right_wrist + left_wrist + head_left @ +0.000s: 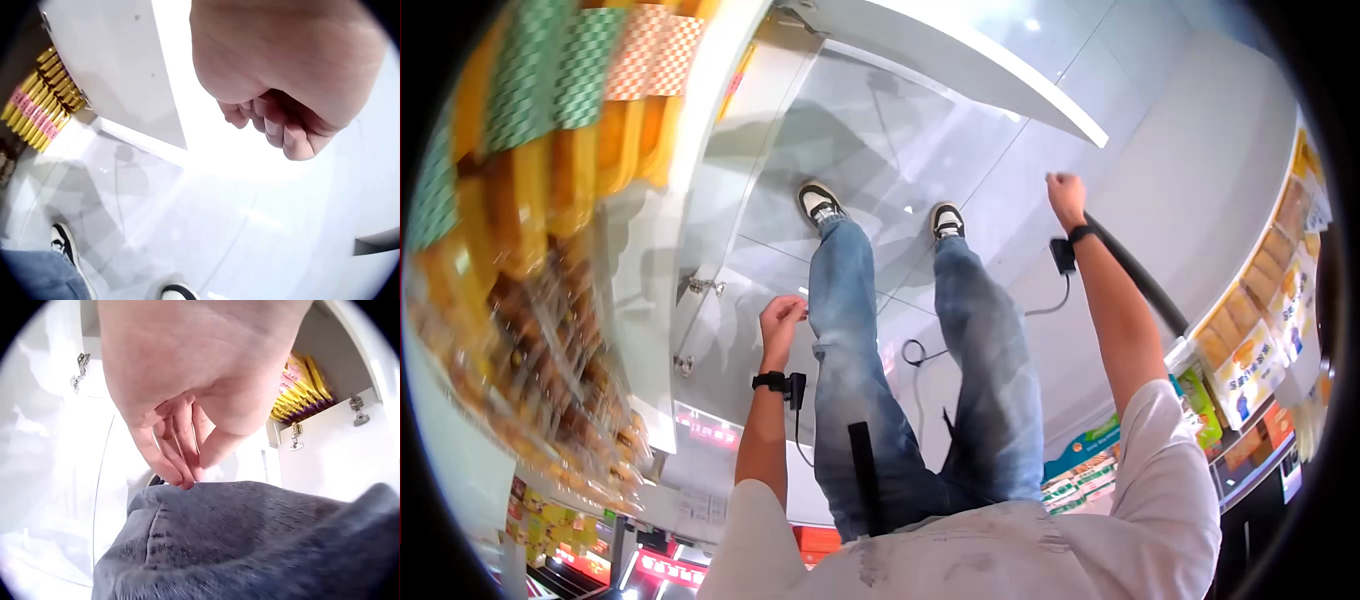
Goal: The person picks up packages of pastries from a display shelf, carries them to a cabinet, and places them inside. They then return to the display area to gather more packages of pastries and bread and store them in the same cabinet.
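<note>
Beside the left knee of the blue jeans (pixel 842 290), the left hand (pixel 780 322) hangs with loosely bent fingers and nothing in it. In the left wrist view its fingertips (pixel 185 483) overlap the denim. Out to the right, the right hand (pixel 1067 198) hangs over the pale floor, away from the body. Its fingers (pixel 294 140) curl loosely toward the palm, and no object shows in them. A white cabinet door (pixel 970 60) swings out at the top of the head view, ahead of the feet.
Yellow packs (pixel 39 112) stand in rows inside the low cabinet. Metal hinges (pixel 81 365) show on white panels. Bagged goods (pixel 570 370) line the counter on the left. A shelf of packaged food (pixel 1250 290) curves along the right. Two shoes (pixel 818 202) stand on the tiles.
</note>
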A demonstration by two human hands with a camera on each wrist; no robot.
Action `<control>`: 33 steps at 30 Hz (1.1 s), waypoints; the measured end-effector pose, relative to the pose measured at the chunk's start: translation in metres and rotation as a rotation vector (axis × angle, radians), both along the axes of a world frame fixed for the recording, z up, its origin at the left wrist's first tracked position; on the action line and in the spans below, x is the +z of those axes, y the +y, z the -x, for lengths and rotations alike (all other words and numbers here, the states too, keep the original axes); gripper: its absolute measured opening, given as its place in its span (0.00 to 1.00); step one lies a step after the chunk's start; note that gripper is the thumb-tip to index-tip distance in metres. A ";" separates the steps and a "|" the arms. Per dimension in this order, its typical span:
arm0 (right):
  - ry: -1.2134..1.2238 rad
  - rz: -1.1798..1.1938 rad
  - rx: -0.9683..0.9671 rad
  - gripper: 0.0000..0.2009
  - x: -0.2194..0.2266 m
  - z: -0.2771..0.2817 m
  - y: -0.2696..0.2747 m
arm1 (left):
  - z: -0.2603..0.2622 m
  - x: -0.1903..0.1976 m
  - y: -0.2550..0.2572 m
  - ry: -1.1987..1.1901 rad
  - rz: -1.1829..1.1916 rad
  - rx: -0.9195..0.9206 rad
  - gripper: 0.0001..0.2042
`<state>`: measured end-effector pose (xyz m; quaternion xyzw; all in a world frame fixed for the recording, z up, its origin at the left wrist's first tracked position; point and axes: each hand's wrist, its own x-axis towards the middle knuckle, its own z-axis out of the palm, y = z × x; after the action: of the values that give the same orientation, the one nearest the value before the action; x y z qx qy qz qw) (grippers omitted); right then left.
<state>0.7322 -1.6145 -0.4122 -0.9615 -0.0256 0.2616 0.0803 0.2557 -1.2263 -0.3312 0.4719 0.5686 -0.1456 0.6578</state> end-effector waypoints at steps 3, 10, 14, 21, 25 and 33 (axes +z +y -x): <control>-0.042 -0.026 0.050 0.21 0.062 0.019 -0.049 | 0.016 0.038 -0.023 -0.030 -0.035 0.044 0.06; -0.091 -0.391 0.134 0.23 0.265 0.068 -0.017 | 0.028 0.155 -0.062 -0.019 -0.113 0.009 0.06; 0.216 -0.902 0.078 0.15 0.472 0.075 0.062 | 0.031 0.237 -0.085 -0.120 -0.124 0.126 0.05; 0.386 -1.820 0.629 0.24 0.723 0.104 0.109 | 0.076 0.328 -0.138 -0.082 -0.525 0.092 0.07; 0.475 -2.114 0.988 0.29 0.782 0.128 0.096 | 0.136 0.352 -0.192 -0.078 -0.481 0.292 0.08; 0.644 -2.838 1.351 0.10 0.926 0.292 0.131 | 0.292 0.332 -0.309 -0.075 -0.189 0.785 0.12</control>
<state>0.4404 -1.4837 0.5135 -0.1665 0.6188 -0.1954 -0.7424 -0.0363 -1.5354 0.0008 0.2824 0.6921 0.1870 0.6374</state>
